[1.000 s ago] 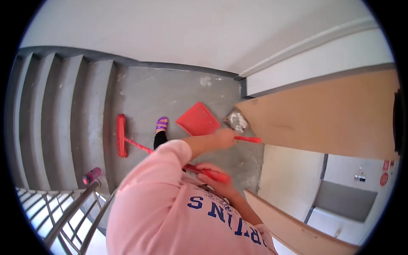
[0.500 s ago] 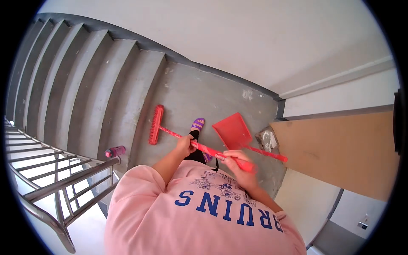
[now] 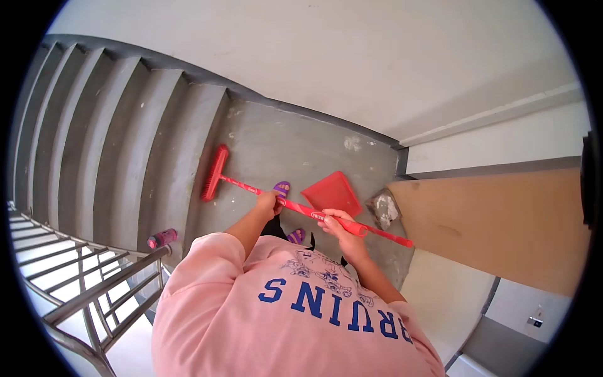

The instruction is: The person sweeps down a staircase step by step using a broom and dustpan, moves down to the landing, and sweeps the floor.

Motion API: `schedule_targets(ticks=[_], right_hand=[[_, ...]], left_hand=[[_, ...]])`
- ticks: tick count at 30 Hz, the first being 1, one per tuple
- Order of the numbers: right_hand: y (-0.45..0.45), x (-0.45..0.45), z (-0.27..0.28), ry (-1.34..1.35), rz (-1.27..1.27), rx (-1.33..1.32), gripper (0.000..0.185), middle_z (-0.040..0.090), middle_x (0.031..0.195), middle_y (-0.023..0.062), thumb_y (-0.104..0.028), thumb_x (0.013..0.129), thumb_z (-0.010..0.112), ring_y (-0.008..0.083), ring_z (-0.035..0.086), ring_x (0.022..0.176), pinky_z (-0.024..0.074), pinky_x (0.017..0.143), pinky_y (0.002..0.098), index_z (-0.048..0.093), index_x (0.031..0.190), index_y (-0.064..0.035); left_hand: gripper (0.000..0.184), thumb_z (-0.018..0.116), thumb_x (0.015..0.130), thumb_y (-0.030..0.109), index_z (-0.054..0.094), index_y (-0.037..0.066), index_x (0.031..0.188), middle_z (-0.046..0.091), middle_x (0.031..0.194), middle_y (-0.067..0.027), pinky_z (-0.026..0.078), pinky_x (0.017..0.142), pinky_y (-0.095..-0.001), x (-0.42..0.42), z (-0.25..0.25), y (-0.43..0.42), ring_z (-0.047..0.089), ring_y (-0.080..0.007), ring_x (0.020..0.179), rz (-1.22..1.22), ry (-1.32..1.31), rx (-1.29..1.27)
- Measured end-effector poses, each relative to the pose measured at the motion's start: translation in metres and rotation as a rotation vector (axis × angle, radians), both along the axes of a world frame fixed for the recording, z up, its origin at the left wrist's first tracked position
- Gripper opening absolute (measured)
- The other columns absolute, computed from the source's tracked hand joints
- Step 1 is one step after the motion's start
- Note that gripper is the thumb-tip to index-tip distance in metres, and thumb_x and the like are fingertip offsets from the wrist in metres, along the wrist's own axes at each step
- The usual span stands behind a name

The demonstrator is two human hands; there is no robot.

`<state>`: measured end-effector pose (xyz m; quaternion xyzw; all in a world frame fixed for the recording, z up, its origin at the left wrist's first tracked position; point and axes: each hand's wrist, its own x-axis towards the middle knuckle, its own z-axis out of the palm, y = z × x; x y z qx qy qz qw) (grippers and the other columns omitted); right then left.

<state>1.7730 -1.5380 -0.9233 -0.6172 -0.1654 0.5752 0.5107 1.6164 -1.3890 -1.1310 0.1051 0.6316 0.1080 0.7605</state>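
Note:
A red push broom slants across the middle of the head view. Its bristled head is at the left, on the floor beside the lowest step. My left hand is wrapped round the middle of the handle. Farther back, near the handle's thick end, my right hand grips it too. A red dustpan lies on the floor beyond my right hand, its handle reaching right, partly behind the broom handle.
Grey stairs rise at the left, by a metal railing. A pink bottle lies near the railing's end. Beside a brown board sits a stone-like block. My feet wear purple sandals.
The broom head has slid away from me along the foot of the step, both hands keeping hold of the handle. The whole view has shifted slightly.

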Motion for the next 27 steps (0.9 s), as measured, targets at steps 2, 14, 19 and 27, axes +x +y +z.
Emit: schedule_targets(ticks=[2,14,19,27], right_hand=[[-0.002,0.012,0.004,-0.009,-0.028,-0.028,0.030,0.059,0.110,0.0120,-0.017,0.091,0.056,0.0198,0.061,0.096,0.0490,0.084,0.0300,0.052,0.115,0.0016],[0.007,0.053,0.074,-0.308,-0.241,0.009,0.024,0.061,0.102,0.0127,-0.017,0.090,0.051,0.0186,0.062,0.079,0.0517,0.073,0.0305,0.058,0.101,0.0029],[0.018,0.059,0.109,-0.505,-0.298,0.085,0.020,0.062,0.098,0.0131,-0.015,0.090,0.050,0.0176,0.060,0.074,0.0505,0.069,0.0291,0.059,0.096,0.0023],[0.042,0.067,0.137,-0.538,-0.317,0.207,0.018,0.060,0.101,0.0135,-0.013,0.088,0.053,0.0180,0.060,0.078,0.0515,0.070,0.0296,0.059,0.097,0.0011]], left_hand=[[0.011,0.056,0.083,0.017,0.052,0.006,0.082,0.055,0.064,-0.0053,0.044,0.042,-0.0306,0.015,-0.006,-0.001,0.054,-0.0173,0.051,-0.008,0.025,-0.017],[0.015,0.059,0.083,0.023,0.057,0.009,0.076,0.061,0.065,-0.0035,0.044,0.043,-0.0297,0.092,0.055,0.006,0.057,-0.0150,0.051,-0.259,-0.085,-0.103],[0.020,0.059,0.085,0.026,0.058,0.009,0.074,0.061,0.064,-0.0024,0.044,0.042,-0.0241,0.120,0.095,0.016,0.057,-0.0116,0.050,-0.358,-0.259,-0.158],[0.021,0.058,0.087,0.029,0.059,0.011,0.077,0.060,0.064,-0.0007,0.044,0.042,-0.0240,0.134,0.136,0.042,0.055,-0.0101,0.050,-0.376,-0.335,-0.144]])
